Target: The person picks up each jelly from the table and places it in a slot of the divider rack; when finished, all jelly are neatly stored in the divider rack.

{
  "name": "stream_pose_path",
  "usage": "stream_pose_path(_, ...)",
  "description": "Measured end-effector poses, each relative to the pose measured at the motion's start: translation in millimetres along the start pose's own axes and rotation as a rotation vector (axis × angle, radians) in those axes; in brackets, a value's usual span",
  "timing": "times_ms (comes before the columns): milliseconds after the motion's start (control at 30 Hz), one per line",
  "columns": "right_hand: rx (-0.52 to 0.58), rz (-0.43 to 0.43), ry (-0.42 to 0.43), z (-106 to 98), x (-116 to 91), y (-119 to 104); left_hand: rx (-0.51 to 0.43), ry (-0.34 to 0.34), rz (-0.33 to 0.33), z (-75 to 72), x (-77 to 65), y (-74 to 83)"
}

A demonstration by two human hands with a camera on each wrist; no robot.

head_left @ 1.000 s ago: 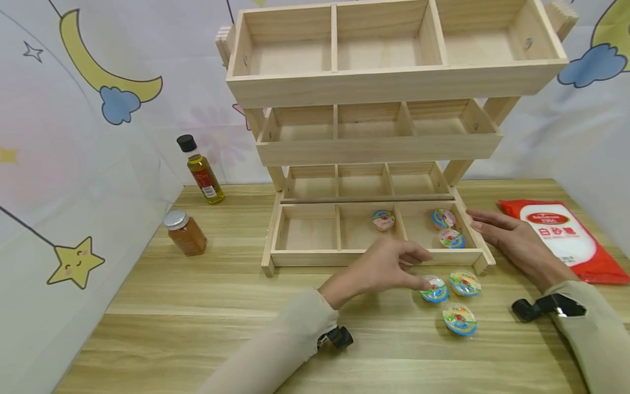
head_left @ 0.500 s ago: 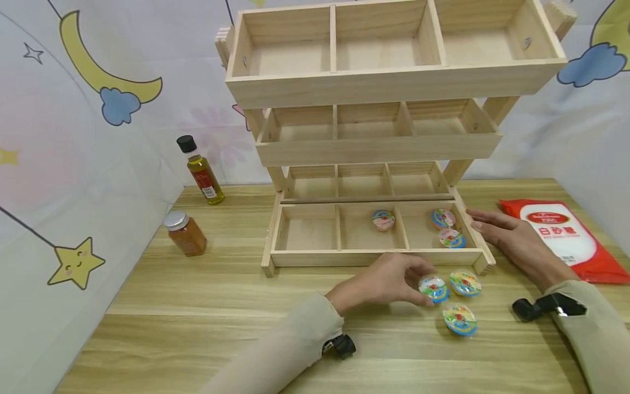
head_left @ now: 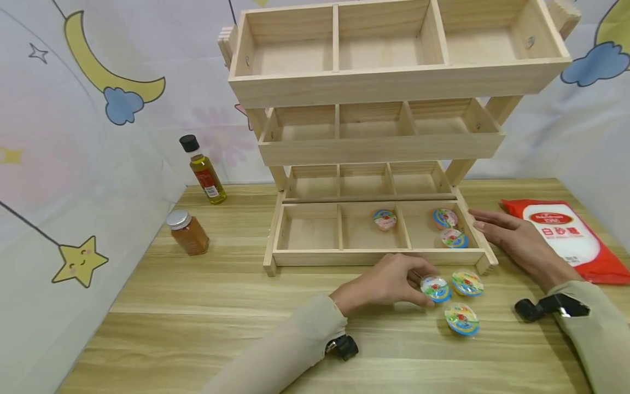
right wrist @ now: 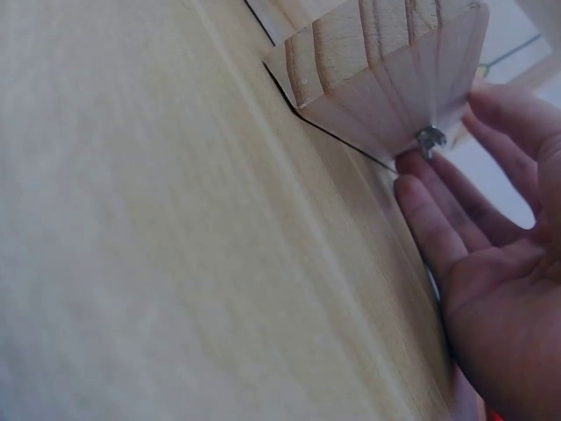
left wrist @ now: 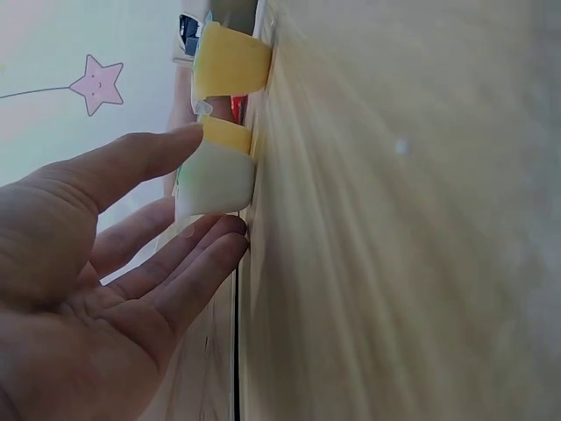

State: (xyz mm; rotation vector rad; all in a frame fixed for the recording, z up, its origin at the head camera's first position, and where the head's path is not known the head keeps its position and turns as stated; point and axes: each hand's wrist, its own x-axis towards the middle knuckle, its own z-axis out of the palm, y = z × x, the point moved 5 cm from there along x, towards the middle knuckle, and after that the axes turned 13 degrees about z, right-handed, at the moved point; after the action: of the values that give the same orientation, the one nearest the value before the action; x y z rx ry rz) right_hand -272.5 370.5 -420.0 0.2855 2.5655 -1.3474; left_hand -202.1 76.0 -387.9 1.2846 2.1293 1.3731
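Observation:
My left hand (head_left: pixel 386 282) is at a white jelly cup (head_left: pixel 435 288) on the table, thumb on one side and fingers curled on the other. In the left wrist view, the pale cup (left wrist: pixel 215 181) sits between the thumb tip and the fingers. Two yellow jelly cups stand close by, one behind (head_left: pixel 467 283) and one nearer the front (head_left: pixel 462 319). My right hand (head_left: pixel 521 243) rests with extended fingers against the right end of the wooden rack (head_left: pixel 379 258); the right wrist view shows its fingertips on the wood (right wrist: pixel 386 70) near a metal bolt.
In the rack's bottom tier, one pink jelly cup (head_left: pixel 385 220) lies in the middle compartment and two (head_left: pixel 445 218) in the right one. A red and white bag (head_left: pixel 561 235) lies at right. An oil bottle (head_left: pixel 207 178) and a spice jar (head_left: pixel 189 234) stand at left.
My left hand has lowered slightly and closed in around the white jelly cup, its fingers coming down behind it. The right hand keeps its place on the rack.

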Motion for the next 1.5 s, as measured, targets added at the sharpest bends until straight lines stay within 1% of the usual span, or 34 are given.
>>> stream_pose_path(133, 0.005, 0.001, -0.002, 0, 1, 1, -0.004, 0.008, -0.006, 0.5, 0.1, -1.1)
stream_pose_path(333, 0.007, 0.021, -0.019, 1, 2, 2, 0.04, 0.018, -0.017, 0.7, -0.3, -2.5)
stream_pose_path(433, 0.01, 0.016, -0.017, 2, 0, 1, 0.069, 0.019, -0.016, 0.6, -0.4, -2.4)
stream_pose_path(533, 0.01, 0.008, -0.014, 1, -1, 0, 0.074, 0.026, -0.013, -0.2, -0.6, -2.2)
stream_pose_path(700, 0.018, -0.002, -0.01, 1, -1, 0, 0.071, 0.047, -0.014, -4.2, -2.2, -1.3)
stream_pose_path(800, 0.051, -0.022, -0.014, 1, 0, -1, 0.079, 0.058, -0.013, -8.6, -3.4, 0.8)
stream_pose_path(933, 0.087, -0.036, -0.019, 2, 0, -2, 0.041, 0.085, -0.011, -15.7, -4.3, 4.8)
stream_pose_path(1033, 0.086, -0.037, -0.016, 2, -1, -2, 0.017, 0.111, -0.004, -23.1, -5.1, 8.4)
stream_pose_path(1100, 0.088, -0.035, -0.013, 2, -1, -2, 0.018, 0.127, 0.001, -29.2, -5.6, 10.7)
stream_pose_path(1233, 0.108, -0.051, -0.034, 3, -1, -2, 0.028, 0.164, 0.007, -43.1, -6.9, 13.7)
stream_pose_path(1400, 0.11, -0.052, -0.037, 2, 0, -1, -0.009, 0.235, 0.021, -60.2, -9.4, 13.7)
stream_pose_path(1500, 0.087, -0.047, -0.026, 2, -1, -2, 0.027, 0.275, 0.01, -70.0, -12.6, 11.7)
